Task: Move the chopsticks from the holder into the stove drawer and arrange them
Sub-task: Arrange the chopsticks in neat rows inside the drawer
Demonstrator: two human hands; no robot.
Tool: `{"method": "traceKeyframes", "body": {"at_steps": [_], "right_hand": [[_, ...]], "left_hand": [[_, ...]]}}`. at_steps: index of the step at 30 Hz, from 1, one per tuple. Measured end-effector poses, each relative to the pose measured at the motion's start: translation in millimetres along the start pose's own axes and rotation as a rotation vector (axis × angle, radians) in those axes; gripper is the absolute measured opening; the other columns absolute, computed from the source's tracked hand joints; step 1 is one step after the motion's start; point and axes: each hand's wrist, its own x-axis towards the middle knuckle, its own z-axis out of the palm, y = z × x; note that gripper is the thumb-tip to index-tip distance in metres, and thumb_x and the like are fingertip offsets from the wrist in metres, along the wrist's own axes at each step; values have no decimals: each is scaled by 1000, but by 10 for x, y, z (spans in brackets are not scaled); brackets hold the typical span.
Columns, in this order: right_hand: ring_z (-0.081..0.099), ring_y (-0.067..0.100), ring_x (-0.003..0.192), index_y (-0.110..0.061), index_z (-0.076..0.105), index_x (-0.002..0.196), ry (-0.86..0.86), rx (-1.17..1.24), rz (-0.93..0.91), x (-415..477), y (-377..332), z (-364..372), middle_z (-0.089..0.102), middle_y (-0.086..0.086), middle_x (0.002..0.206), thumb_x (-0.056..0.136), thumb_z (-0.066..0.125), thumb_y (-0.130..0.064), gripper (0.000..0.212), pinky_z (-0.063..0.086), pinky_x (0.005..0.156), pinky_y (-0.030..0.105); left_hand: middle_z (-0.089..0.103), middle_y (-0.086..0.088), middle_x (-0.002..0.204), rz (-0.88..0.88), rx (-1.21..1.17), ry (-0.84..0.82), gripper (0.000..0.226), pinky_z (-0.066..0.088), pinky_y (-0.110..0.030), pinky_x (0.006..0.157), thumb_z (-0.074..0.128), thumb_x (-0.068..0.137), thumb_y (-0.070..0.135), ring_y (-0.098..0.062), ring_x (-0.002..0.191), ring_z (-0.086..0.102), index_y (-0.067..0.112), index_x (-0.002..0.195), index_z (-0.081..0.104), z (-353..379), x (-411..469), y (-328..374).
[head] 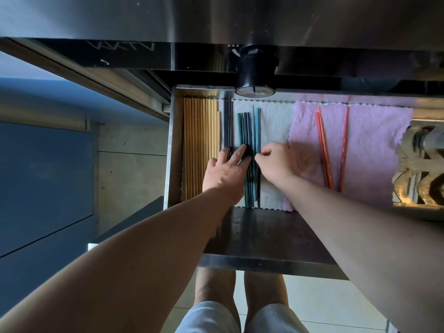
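Note:
The open steel stove drawer (174, 150) holds chopsticks lying lengthwise. Several bamboo chopsticks (200, 140) fill its left side, and dark grey ones (227, 123) lie beside them. A bunch of green, purple and blue chopsticks (249, 126) rests on a white cloth (274, 123). My left hand (227, 171) lies flat with its fingers spread on the grey and green sticks. My right hand (280, 162) is curled, and its fingertips pinch at the blue sticks. Orange-red chopsticks (323, 145) lie apart on a pink cloth (374, 150). No holder is in view.
A black stove knob (255, 75) juts out above the drawer's back edge. The drawer's dark front panel (269, 239) lies under my forearms. An ornate metal piece (422, 169) stands at the right. Grey cabinet fronts (45, 183) are at the left, and my legs below.

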Motion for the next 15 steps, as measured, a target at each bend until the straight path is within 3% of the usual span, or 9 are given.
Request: {"method": "traceKeyframes", "body": {"at_steps": [3, 6, 15], "right_hand": [[64, 26, 93, -12, 70, 96, -3, 11, 0, -2, -12, 79, 72, 6, 98, 87, 59, -19, 16, 46, 73, 26], [65, 29, 91, -11, 70, 93, 5, -30, 5, -1, 19, 142, 72, 8, 95, 86, 59, -18, 15, 53, 77, 31], [65, 28, 79, -11, 70, 86, -17, -29, -55, -18, 54, 198, 71, 10, 84, 87, 63, -20, 11, 48, 68, 26]], "left_hand": [[-9, 10, 163, -1, 36, -9, 79, 22, -48, 112, 50, 89, 10, -28, 147, 2, 36, 154, 13, 5, -6, -48], [-12, 11, 163, 8, 47, -13, 80, 23, -47, 112, 52, 90, 12, -28, 147, 3, 36, 154, 11, 18, -22, -86], [-15, 12, 162, 9, 29, -26, 83, 23, -46, 112, 52, 89, 10, -28, 147, 0, 36, 154, 8, 32, -34, -128]]}}
